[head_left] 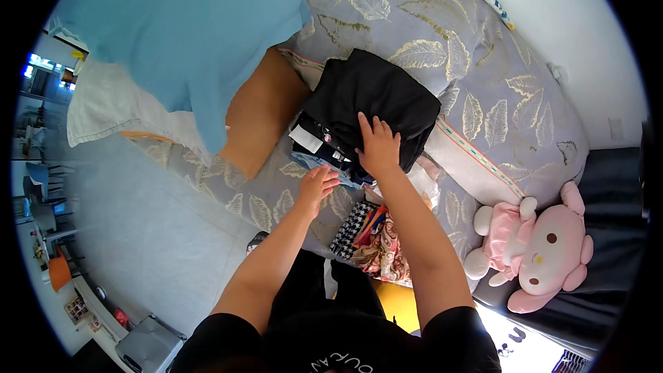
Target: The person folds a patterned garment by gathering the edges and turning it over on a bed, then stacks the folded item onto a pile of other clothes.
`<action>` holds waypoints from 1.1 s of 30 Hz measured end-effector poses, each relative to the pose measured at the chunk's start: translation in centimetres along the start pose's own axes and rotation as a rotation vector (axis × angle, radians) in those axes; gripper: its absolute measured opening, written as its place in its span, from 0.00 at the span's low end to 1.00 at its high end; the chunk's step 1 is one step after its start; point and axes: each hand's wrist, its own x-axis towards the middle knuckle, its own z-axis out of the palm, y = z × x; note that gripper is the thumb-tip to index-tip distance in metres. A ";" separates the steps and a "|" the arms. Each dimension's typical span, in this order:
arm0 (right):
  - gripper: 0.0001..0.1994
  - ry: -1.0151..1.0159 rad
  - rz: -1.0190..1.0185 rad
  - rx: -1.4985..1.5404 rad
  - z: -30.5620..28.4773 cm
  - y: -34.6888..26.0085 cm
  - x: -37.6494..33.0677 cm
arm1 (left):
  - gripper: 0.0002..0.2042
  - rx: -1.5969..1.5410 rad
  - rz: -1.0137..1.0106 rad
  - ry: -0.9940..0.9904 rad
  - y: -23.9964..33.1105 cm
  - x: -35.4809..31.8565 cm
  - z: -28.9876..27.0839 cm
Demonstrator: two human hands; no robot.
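Observation:
A folded black garment (376,100) lies on top of a stack of folded clothes (324,145) on a bed with a grey leaf-patterned cover (483,76). My right hand (378,146) rests flat on the near edge of the black garment, fingers spread. My left hand (319,185) hovers just left of and below the stack, fingers apart, holding nothing. A pile of patterned clothes (373,235), with houndstooth and floral prints, sits right below the stack, close to my body.
A light blue shirt (186,34) and a white cloth (114,107) lie over an orange pillow (259,114) at the left. A pink plush toy (542,249) sits at the right on dark fabric. Grey tiled floor (131,214) and small furniture lie to the left.

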 end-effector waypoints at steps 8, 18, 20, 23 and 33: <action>0.19 0.130 0.073 0.592 -0.4 5.6 2.3 | 0.30 -0.167 0.180 -0.005 3.4 2.8 3.2; 0.21 0.633 0.407 1.571 -9.1 12.7 -4.7 | 0.30 -0.211 0.265 0.360 4.3 5.8 8.3; 0.22 0.685 0.459 1.789 -11.4 14.5 -8.1 | 0.28 -0.219 0.277 0.469 3.1 6.2 8.1; 0.23 0.638 0.705 1.912 -11.9 16.0 -13.5 | 0.32 -0.190 0.180 0.494 1.6 5.3 8.4; 0.14 -0.055 0.356 0.653 7.1 -2.0 -22.0 | 0.26 -0.081 -0.013 0.278 -0.4 2.3 0.4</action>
